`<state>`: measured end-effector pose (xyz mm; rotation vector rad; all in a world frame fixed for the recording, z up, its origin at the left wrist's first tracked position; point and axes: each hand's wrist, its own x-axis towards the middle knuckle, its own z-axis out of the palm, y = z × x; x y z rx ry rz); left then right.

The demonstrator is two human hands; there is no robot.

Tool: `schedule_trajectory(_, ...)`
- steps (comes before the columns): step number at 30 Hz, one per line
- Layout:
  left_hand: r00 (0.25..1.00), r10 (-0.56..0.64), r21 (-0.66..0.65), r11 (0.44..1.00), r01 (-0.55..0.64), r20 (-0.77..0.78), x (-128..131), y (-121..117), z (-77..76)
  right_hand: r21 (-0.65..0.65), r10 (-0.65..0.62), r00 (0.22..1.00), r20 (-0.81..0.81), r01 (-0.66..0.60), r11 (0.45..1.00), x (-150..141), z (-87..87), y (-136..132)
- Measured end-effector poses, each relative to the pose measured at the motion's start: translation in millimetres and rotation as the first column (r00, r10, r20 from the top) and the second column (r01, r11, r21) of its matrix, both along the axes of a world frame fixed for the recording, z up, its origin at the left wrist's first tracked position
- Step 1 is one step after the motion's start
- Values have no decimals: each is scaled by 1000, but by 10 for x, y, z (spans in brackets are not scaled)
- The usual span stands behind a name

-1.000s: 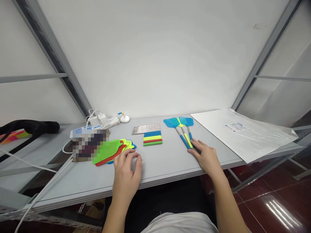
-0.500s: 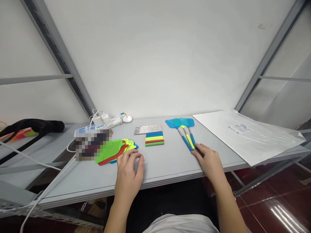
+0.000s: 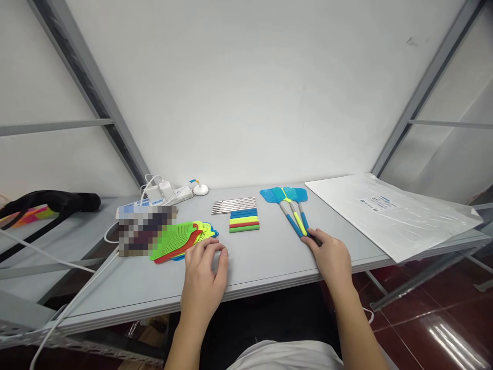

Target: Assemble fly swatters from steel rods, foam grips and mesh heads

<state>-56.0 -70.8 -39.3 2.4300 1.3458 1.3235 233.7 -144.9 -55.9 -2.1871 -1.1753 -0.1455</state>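
My left hand (image 3: 203, 272) rests on the grey table (image 3: 269, 257) with its fingers spread and curled, just beside a fanned stack of green, red, yellow and blue mesh swatter heads (image 3: 179, 239). My right hand (image 3: 332, 254) lies flat on the table, fingertips touching the handle ends of three blue and yellow fly swatters (image 3: 290, 208). Between the hands lie a row of coloured handle sleeves (image 3: 244, 219) and a bundle of metal rods (image 3: 233, 205). Neither hand holds anything.
A white power strip with plugs and cables (image 3: 164, 192) sits at the back left. A blurred box (image 3: 142, 229) lies by the swatter heads. A large white plastic-wrapped sheet (image 3: 389, 213) covers the right end. A black object (image 3: 50, 200) lies on the left shelf.
Both hands stay almost still; my right hand has slid slightly nearer the table's front edge, still touching the swatter handles. The view has shifted a little.
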Motion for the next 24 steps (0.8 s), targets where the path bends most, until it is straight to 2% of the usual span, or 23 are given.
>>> schedule_trajectory(3,1000,-2,3,1000,2,-4,1,1,0,7,-6,1000,-14,6,1000,-10,12,-1)
schedule_trajectory(8,1000,3,-26,1000,-4,-23,16,-10,1,55,57,998,16,-58,997,-26,34,-34)
schedule_trajectory(11,998,6,-70,997,-10,-69,49,-23,26,108,146,986,82,-155,982,-111,162,28)
schedule_trajectory(13,993,4,-101,995,-16,-122,89,-29,58,53,265,957,121,-273,960,-213,328,169)
schedule_trajectory(16,980,-27,-131,991,1,-195,182,-21,117,-83,455,881,125,-448,890,-399,624,587)
schedule_trajectory(19,970,-64,-134,990,33,-234,298,15,165,-208,581,807,107,-554,806,-577,838,1209)
schedule_trajectory(21,967,-67,-138,990,34,-245,360,43,179,-274,621,778,95,-580,767,-675,892,1639)
schedule_trajectory(24,968,-59,-143,989,24,-244,391,55,177,-350,660,748,72,-601,719,-780,867,2140)
